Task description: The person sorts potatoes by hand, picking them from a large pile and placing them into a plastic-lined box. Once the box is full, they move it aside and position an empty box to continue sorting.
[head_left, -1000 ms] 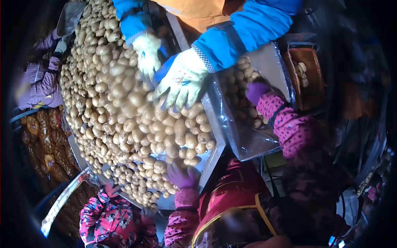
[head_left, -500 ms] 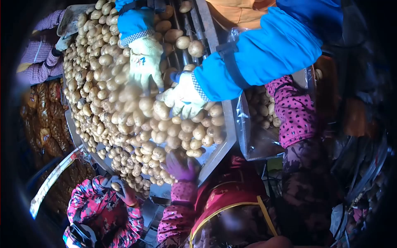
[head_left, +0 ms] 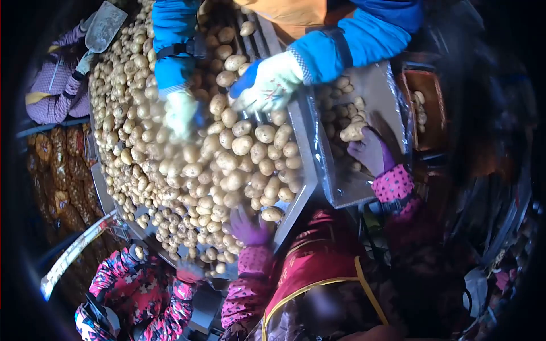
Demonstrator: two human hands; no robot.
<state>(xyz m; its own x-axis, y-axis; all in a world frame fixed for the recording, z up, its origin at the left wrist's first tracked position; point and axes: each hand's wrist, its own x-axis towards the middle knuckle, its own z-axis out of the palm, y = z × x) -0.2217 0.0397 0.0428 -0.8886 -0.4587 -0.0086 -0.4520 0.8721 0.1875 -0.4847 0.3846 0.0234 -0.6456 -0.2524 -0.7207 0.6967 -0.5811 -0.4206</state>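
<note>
My left hand (head_left: 248,228), in a purple glove, is open with fingers spread against the potatoes (head_left: 227,162) at the near edge of a metal sorting table (head_left: 304,187). A single potato (head_left: 272,214) lies just right of it. To the right, my right hand (head_left: 372,151), also gloved in purple, closes its fingertips around a knobbly, pale potato (head_left: 353,132). That hand is inside a box lined with clear plastic (head_left: 355,196), where several other potatoes lie. The glove hides part of the box floor.
Across the table, a co-worker in blue sleeves has pale gloved hands (head_left: 272,82) among the potatoes. At far left another person holds a clear scoop (head_left: 106,27). A person in patterned pink (head_left: 145,290) works at lower left. An orange-brown bin (head_left: 422,108) stands right of the box.
My right hand, hidden behind the blue sleeve before, now shows in the box with a potato. The co-worker's arms have drawn back upward. My left hand stays almost in place.
</note>
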